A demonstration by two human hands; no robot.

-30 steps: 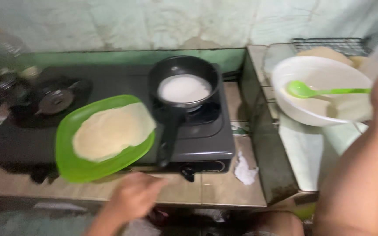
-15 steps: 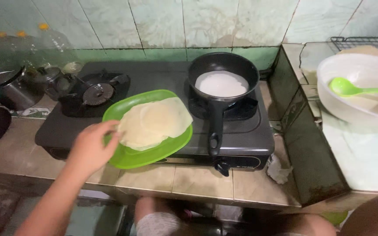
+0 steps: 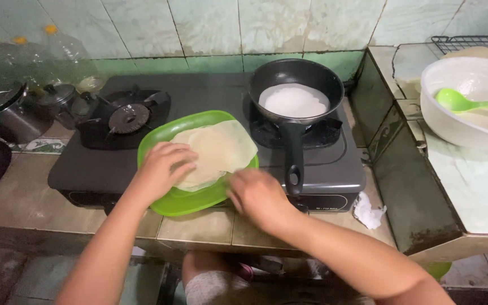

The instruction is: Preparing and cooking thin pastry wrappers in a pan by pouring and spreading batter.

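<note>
Stacked wrappers (image 3: 217, 151) on green plate (image 3: 190, 199), left hand (image 3: 162, 169) flat on them, right hand (image 3: 258, 195) loose at rim, apparently gripping nothing; another sheet cooking in pan (image 3: 295, 101).

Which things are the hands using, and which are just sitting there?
In use: left hand, right hand, thin flatbreads, green plate.
Just sitting: black pan, white bowl, green spoon, lidded pots, crumpled paper.

A black two-burner stove (image 3: 199, 164) on a tiled surface (image 3: 24, 209), flanked by cookware.

A black frying pan (image 3: 296, 85) holding a white round is seen on the right burner; the left burner (image 3: 128, 117) is bare. Lidded metal pots (image 3: 12, 110) are grouped at left. A white bowl (image 3: 464, 107) with a green ladle (image 3: 470, 103) is set on the raised ledge at right, a crumpled white scrap (image 3: 368, 210) below it.
</note>
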